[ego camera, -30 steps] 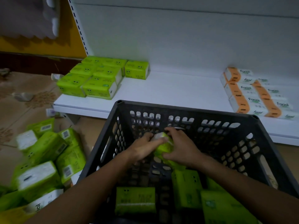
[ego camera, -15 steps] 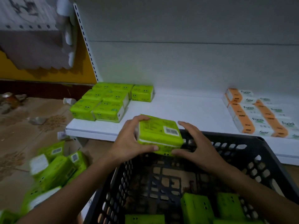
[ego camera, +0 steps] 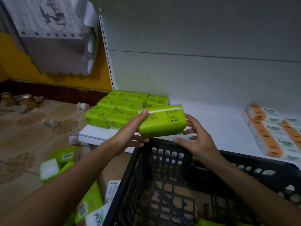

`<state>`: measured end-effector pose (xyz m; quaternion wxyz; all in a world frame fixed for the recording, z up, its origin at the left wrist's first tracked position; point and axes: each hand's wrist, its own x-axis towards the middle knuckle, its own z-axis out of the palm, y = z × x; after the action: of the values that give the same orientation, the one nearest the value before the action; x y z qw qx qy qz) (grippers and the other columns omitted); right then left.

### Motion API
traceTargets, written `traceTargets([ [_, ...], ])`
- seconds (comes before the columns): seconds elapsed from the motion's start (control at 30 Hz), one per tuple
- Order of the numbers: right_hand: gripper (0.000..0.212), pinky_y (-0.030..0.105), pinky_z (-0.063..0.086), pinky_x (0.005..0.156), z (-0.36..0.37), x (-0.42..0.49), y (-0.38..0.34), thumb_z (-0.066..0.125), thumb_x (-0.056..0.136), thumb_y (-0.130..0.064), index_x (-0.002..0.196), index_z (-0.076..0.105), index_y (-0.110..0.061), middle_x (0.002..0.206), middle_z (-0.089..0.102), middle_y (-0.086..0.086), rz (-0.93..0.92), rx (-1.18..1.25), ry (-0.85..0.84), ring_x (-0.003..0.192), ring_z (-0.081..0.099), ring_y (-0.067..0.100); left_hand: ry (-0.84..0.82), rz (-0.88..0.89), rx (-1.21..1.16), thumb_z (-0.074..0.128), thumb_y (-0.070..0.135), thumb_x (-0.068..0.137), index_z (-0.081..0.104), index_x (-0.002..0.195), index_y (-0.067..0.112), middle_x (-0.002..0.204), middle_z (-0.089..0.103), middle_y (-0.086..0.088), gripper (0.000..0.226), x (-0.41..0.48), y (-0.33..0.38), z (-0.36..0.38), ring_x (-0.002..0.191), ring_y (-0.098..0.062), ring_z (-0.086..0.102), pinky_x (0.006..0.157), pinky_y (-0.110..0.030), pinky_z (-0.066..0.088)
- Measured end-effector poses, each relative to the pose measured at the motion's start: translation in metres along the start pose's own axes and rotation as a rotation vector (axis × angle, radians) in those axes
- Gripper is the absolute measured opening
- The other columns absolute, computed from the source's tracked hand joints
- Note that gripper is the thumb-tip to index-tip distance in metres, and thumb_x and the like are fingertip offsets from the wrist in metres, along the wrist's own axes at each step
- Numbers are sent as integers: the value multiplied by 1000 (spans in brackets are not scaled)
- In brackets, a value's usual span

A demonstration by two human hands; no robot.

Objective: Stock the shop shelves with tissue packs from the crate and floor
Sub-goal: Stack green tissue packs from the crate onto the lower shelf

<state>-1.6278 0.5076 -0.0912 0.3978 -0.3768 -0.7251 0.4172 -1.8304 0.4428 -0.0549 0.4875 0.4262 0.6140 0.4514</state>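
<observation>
Placement step, seemingly: tissue pack held just above far rim of crate. Left hand gripping left end, thumb on top; right hand spread, fingertips steadying right end. Long axis left-right, eyed face toward camera. Next, probably: forward onto shelf beyond crate, flush beside stacked packs.

Both bare forearms reach forward from the lower edge. The left grip pinches a green plastic-wrapped tissue pack, thumb on top and fingers beneath. The right grip, fingers spread and nearly straight, touches the pack's right end.
</observation>
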Motion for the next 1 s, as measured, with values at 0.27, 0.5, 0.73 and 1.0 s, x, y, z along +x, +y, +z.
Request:
traceTargets([
  [0.27, 39, 30, 50, 84, 26, 40, -13, 62, 87, -30, 124, 50, -25, 98, 61, -3, 79, 93, 112, 88, 60, 9, 236, 80, 141, 54, 49, 85, 46, 127, 33, 99, 55, -1, 46, 21, -6, -8, 79, -10, 53, 77, -29, 42],
  [0.5, 96, 30, 51, 91, 42, 55, -2, 83, 68, -15, 142, 25, -34, 141, 36, -12, -100, -5, -19, 123, 48, 16, 309, -19, -156, 48, 57, 86, 33, 143, 11, 139, 46, -11, 75, 55, -16, -9, 106, -22, 61, 90, -39, 50],
  [0.73, 91, 28, 48, 94, 52, 71, 5, 81, 71, -20, 138, 26, -46, 128, 52, -9, -124, -132, 31, 112, 55, 11, 303, 80, 68, 46, 53, 89, 37, 140, 23, 124, 58, -3, 60, 56, -23, -15, 74, -10, 66, 78, -32, 45],
  [1.0, 72, 41, 57, 81, 41, 103, 48, 77, 73, -6, 137, 46, -19, 97, 64, 3, 346, 185, 152, 71, 63, 22, 230, 144, 325, 53, 31, 93, 63, 116, 22, 117, 64, -1, 26, 58, -55, -42, 92, -13, 61, 79, -24, 42],
])
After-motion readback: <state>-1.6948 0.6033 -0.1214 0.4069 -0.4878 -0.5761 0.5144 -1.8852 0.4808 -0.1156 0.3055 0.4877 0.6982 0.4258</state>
